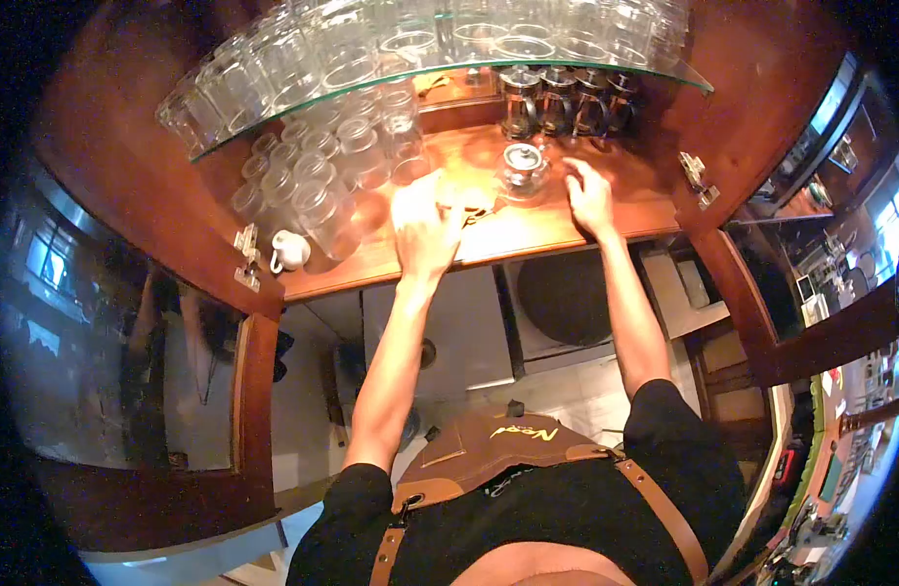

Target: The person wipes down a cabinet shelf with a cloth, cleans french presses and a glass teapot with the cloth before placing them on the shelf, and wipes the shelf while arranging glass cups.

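My left hand [425, 230] lies over the wooden cabinet shelf [508, 230], to the right of a group of clear glass jars [318, 200]. Its thumb is apart from the fingers, and bright light washes out the fingertips. A small dark shape, which I cannot make out, shows on the wood right of that thumb. My right hand [590, 200] is open, fingers loosely bent, just right of a small glass teapot [524, 174] with a lid. A narrow gap separates this hand from the teapot, which stands upright between my hands.
Several French presses [555, 105] stand at the back right. Above, a glass shelf [449, 73] carries rows of glasses [352, 44]. A white jug [290, 251] sits near the front left edge. Open glass-paned doors [259, 400] flank the cabinet, with metal hinges [699, 181].
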Action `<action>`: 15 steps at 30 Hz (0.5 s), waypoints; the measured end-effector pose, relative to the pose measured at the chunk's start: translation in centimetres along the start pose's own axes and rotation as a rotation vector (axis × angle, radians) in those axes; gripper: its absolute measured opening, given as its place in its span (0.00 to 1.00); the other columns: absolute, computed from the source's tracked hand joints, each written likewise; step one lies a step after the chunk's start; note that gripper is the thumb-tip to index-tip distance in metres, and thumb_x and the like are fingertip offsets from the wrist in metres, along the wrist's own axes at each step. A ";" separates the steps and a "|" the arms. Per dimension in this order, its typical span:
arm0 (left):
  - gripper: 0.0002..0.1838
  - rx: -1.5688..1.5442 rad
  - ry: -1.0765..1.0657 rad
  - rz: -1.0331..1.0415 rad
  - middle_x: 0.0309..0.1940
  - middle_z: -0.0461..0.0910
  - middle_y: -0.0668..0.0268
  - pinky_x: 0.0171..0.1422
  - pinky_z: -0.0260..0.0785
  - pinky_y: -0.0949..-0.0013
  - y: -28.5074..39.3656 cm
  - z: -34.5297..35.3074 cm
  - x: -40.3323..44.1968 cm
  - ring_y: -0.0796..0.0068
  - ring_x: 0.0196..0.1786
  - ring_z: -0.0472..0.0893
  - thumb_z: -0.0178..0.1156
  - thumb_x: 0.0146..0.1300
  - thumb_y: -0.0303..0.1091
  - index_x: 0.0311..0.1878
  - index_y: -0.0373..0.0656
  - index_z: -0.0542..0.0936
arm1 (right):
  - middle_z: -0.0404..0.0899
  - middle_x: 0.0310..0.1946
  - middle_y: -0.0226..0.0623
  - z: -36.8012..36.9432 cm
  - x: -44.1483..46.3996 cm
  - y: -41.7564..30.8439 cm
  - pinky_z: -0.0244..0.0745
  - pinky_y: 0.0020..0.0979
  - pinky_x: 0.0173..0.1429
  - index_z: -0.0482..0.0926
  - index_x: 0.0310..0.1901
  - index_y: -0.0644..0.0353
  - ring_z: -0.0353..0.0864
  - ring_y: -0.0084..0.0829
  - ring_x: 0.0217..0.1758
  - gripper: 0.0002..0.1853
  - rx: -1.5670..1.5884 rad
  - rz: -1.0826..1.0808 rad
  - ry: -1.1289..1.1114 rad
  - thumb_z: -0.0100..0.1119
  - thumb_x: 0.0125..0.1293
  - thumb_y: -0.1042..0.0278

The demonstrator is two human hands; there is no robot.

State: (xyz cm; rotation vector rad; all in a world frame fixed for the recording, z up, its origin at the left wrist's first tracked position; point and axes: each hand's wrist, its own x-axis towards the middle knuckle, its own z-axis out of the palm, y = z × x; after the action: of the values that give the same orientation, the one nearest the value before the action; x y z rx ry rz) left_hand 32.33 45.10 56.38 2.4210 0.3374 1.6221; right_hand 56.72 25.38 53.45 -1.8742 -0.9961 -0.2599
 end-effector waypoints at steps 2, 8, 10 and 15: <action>0.20 0.018 -0.102 0.028 0.38 0.85 0.62 0.61 0.68 0.53 2.4 1.2 1.4 0.59 0.40 0.82 0.69 0.61 0.44 0.54 0.45 0.83 | 0.80 0.58 0.48 0.9 -0.4 0.9 0.59 0.49 0.78 0.75 0.66 0.56 0.69 0.48 0.73 0.22 -0.264 -0.170 -0.129 0.53 0.72 0.65; 0.16 -0.230 -0.386 -0.154 0.25 0.80 0.66 0.36 0.71 0.66 3.4 6.5 1.5 0.71 0.29 0.79 0.69 0.61 0.42 0.50 0.47 0.84 | 0.73 0.67 0.46 0.5 -0.7 -0.6 0.42 0.58 0.82 0.64 0.75 0.53 0.51 0.49 0.82 0.28 -0.392 -0.220 -0.208 0.48 0.75 0.64; 0.16 -0.249 -0.452 -0.177 0.27 0.81 0.64 0.39 0.73 0.64 4.1 6.7 1.4 0.68 0.31 0.81 0.69 0.61 0.41 0.48 0.45 0.83 | 0.72 0.68 0.45 0.4 -0.9 -1.1 0.41 0.58 0.82 0.63 0.76 0.53 0.51 0.48 0.82 0.28 -0.360 -0.204 -0.193 0.47 0.75 0.64; 0.09 -0.290 -0.425 -0.120 0.26 0.81 0.63 0.38 0.74 0.63 5.0 7.8 1.4 0.69 0.28 0.80 0.69 0.61 0.35 0.42 0.44 0.83 | 0.69 0.70 0.46 0.4 -0.8 -0.9 0.45 0.55 0.82 0.61 0.76 0.52 0.54 0.52 0.80 0.31 -0.297 -0.193 -0.099 0.50 0.72 0.65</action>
State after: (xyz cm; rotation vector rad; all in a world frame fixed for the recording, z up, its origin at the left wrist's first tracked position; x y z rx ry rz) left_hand 40.42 40.45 56.23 2.3827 0.1575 0.9910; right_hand 55.47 25.46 53.41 -2.0738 -1.2647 -0.4533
